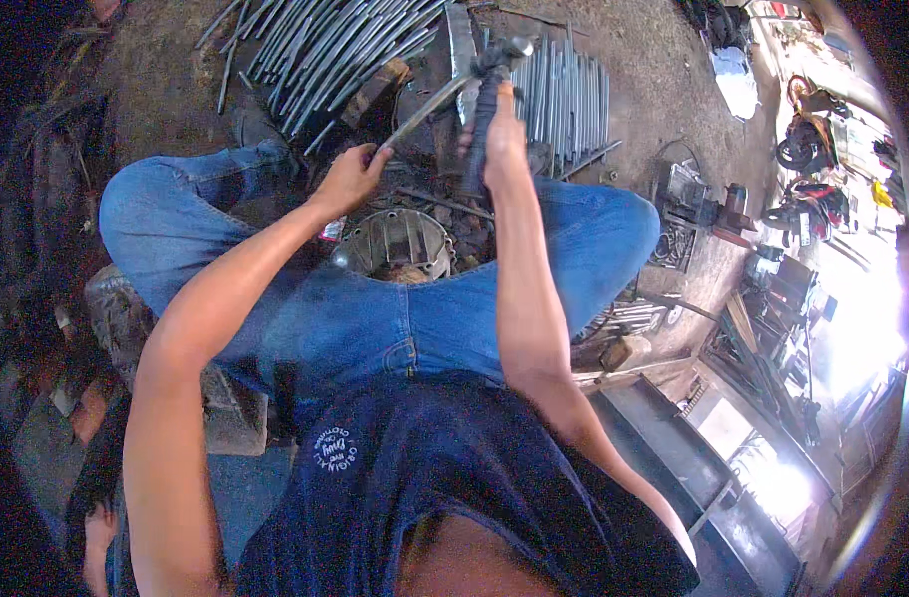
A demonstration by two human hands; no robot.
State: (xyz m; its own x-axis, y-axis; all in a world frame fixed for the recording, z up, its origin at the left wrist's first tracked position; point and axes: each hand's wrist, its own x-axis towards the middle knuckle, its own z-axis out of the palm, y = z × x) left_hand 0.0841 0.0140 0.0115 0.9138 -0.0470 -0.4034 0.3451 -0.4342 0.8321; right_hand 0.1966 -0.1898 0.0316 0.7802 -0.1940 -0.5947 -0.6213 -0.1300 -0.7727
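My left hand [350,181] is closed round the near end of a thin metal rod [424,114], which slants up and away to the right. The far end of this rod reaches an upright metal block [461,45]. In my right hand [504,149] is a hammer [486,119] with a dark wrapped handle. Its head lies close to the rod's far end; whether they touch I cannot tell. Just beyond, to the right of the hammer, many similar rods [569,99] lie side by side. A bigger pile of rods [325,55] spreads out at the far left.
A round ribbed metal casing [395,244] sits between my bent legs. A brown block [375,90] stands beside the left pile. Metal tools and parts [683,204] lie right of my knee, with motorcycles [808,149] farther off. Another person's hand [99,527] shows at lower left.
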